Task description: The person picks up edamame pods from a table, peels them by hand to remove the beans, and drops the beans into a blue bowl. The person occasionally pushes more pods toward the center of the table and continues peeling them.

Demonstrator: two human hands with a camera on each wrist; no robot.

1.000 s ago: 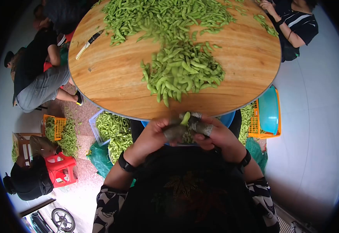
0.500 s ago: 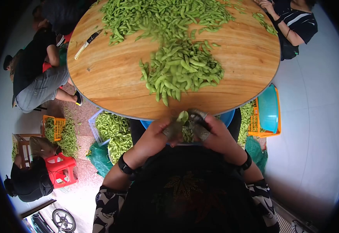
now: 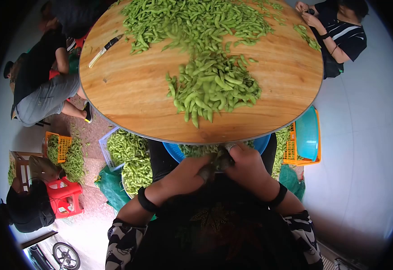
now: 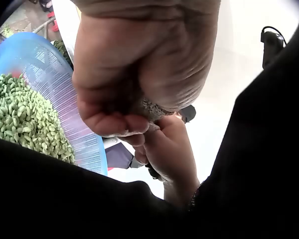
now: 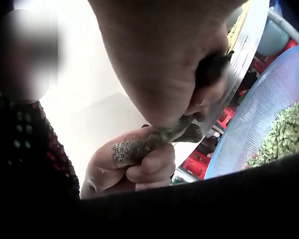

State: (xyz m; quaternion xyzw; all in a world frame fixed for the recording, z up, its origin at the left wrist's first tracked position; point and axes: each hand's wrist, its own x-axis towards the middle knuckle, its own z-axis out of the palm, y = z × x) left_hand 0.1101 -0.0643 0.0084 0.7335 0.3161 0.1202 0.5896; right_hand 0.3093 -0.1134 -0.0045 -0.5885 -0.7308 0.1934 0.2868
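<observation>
Below the table edge, my left hand [image 3: 189, 173] and right hand [image 3: 250, 167] meet fingertip to fingertip, fingers curled. Between them, in the right wrist view, they pinch a green soybean pod [image 5: 173, 131], mostly covered by fingers. A grey wrapping covers the left thumb [image 5: 123, 153], and the right hand's fingertips [image 3: 229, 146] also look wrapped. The left wrist view shows the left palm [image 4: 139, 59] close up with its fingers folded in. A blue mesh basket [image 4: 60, 84] of shelled beans [image 4: 27, 119] stands just under the hands.
Soybean pods [image 3: 214, 85] lie heaped on the round wooden table [image 3: 129, 94], with a knife [image 3: 104, 51] at its left. Pods fill a white basket [image 3: 108, 148] on the floor at left. An orange crate [image 3: 291, 150] with a teal basin [image 3: 308, 135] stands right. Other people sit around.
My hands have dropped a little toward my body and turned inward. The pod that stood out between the fingers is now mostly covered. The head view has shifted slightly.
</observation>
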